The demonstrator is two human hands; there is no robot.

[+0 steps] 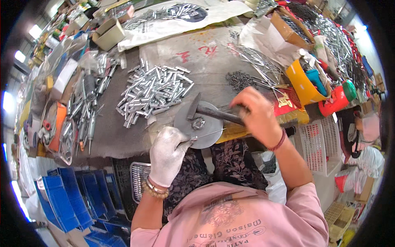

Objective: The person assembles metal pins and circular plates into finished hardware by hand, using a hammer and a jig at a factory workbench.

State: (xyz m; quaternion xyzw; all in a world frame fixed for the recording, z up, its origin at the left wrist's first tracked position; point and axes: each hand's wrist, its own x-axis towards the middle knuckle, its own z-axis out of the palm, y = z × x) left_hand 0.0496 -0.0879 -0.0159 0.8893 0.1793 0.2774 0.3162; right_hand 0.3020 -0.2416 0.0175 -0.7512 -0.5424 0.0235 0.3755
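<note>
My left hand (168,154), in a white glove, is closed in a pinch at the near left edge of a round grey plate (181,121). Its fingertips grip a thin metal rod (210,134), which points right across the plate. A hammer (214,112) rests over the plate, head to the left, dark handle to the right. Beside that handle is my bare right hand (259,117), its fingers bent and smeared by motion; whether they touch the handle is unclear. A small round metal piece (198,123) sits mid-plate. Left of it lies a pile of short silver metal tubes (154,92).
Small dark metal parts (240,80) and long thin rods (263,66) lie at the back right. A yellow container (304,82) and a red bottle (333,101) stand farther right. Screwdriver-like tools (86,103) crowd the left. Blue bins (61,201) are below the table.
</note>
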